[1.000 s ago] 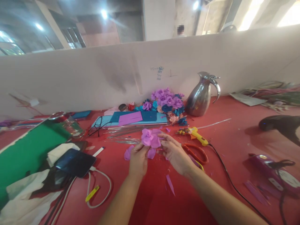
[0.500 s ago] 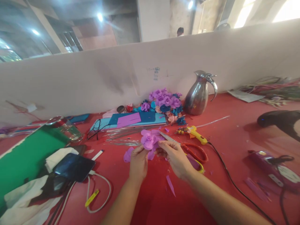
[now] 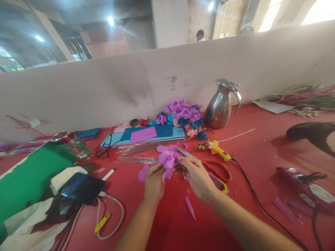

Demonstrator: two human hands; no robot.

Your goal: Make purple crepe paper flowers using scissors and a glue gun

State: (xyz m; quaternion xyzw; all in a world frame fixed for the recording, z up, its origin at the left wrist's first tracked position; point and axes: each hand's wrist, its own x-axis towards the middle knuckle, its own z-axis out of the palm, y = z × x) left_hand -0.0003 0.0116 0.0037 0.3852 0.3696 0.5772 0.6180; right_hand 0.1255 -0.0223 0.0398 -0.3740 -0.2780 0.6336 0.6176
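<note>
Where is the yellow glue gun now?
In the head view, the glue gun lies on the red table right of centre, beyond the right hand and scissors and in front of the metal jug.

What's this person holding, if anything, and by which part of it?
A purple flower: the left grip holds it at its lower left edge. The right grip is at its right edge, but whether it pinches a petal cannot be told.

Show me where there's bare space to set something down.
The widest bare red tabletop lies between the yellow plastic glue gun and the purple-and-white boxy device, specks aside. A smaller patch sits between the looped white cable and left forearm. Crowded: the far side, with coloured paper sheets and heaped paper flowers.
</note>
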